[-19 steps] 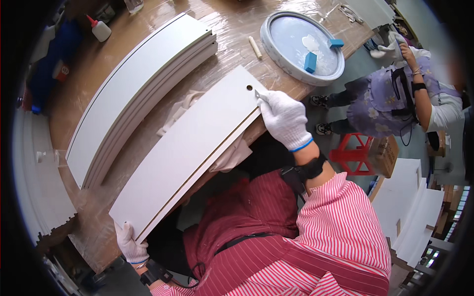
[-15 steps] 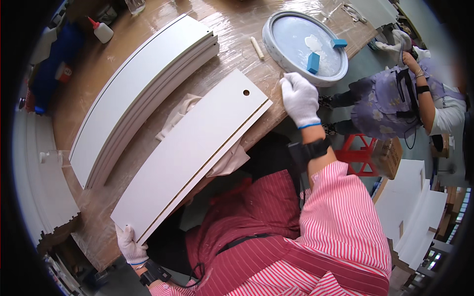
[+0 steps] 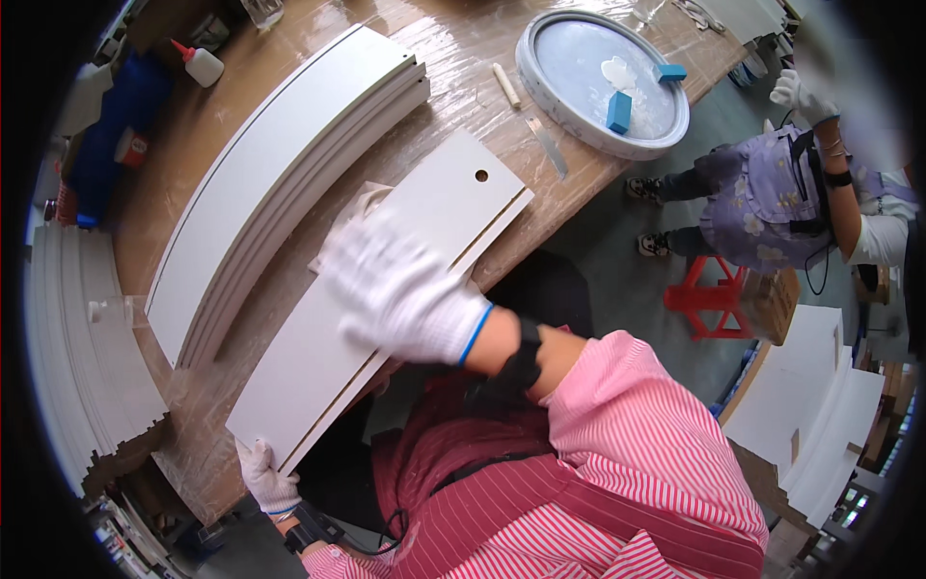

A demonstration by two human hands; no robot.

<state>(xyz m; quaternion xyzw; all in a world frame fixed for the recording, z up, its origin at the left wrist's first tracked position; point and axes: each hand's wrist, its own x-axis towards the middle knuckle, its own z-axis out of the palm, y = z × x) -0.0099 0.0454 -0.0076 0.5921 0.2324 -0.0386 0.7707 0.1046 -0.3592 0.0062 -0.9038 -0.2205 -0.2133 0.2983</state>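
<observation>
Panel point(image 3: 292, 372) slants across frame centre, cloth point(image 3: 369, 200) peeking out, likely padding. Left hand point(image 3: 267, 478), lower left, pinches panel end, presumably steadying. Right hand point(image 3: 400, 285) blurred over panel; cannot tell grip.

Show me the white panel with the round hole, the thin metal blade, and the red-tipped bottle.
White panel point(image 3: 301, 363): head view, on its flat upper face.
Thin metal blade point(image 3: 548, 149): head view, mid-strip.
Red-tipped bottle point(image 3: 204, 68): head view, on its white body.

A white panel point(image 3: 446, 201), holed and grooved, lies slantwise, apparently overhanging the table point(image 3: 463, 48).
</observation>
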